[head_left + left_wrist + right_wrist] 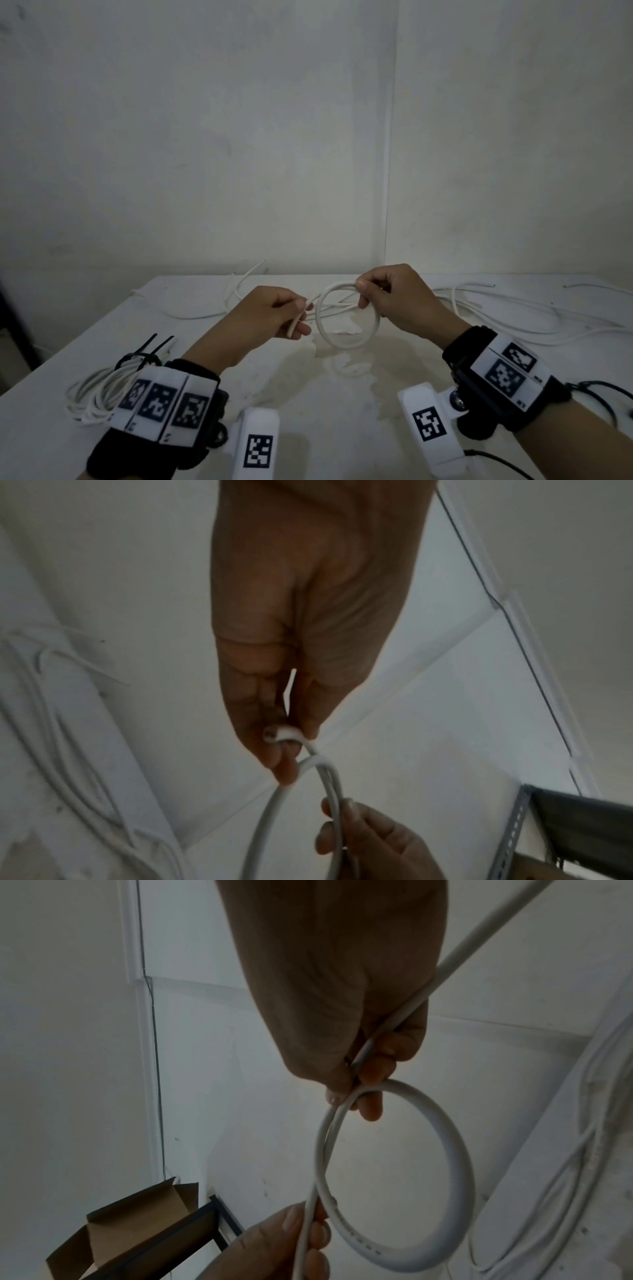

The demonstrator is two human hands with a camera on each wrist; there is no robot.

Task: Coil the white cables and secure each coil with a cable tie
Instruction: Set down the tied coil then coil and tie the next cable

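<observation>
Above the middle of the white table (342, 404) I hold a white cable bent into one round loop (346, 344). My right hand (380, 294) pinches the top of the loop where the strands cross; in the right wrist view the loop (459, 1164) hangs below my right hand (356, 1085), and the cable runs on past the palm. My left hand (294, 318) pinches the cable's free end (282, 734) just left of the loop. A finished white coil (99, 394) bound with black cable ties (144, 354) lies at the near left.
Loose white cables (513, 318) sprawl across the table's far right and far middle (236, 291), close to the white wall. A dark metal shelf with an open cardboard box (137, 1231) stands beside the table. Black cords (603, 390) trail near my right wrist.
</observation>
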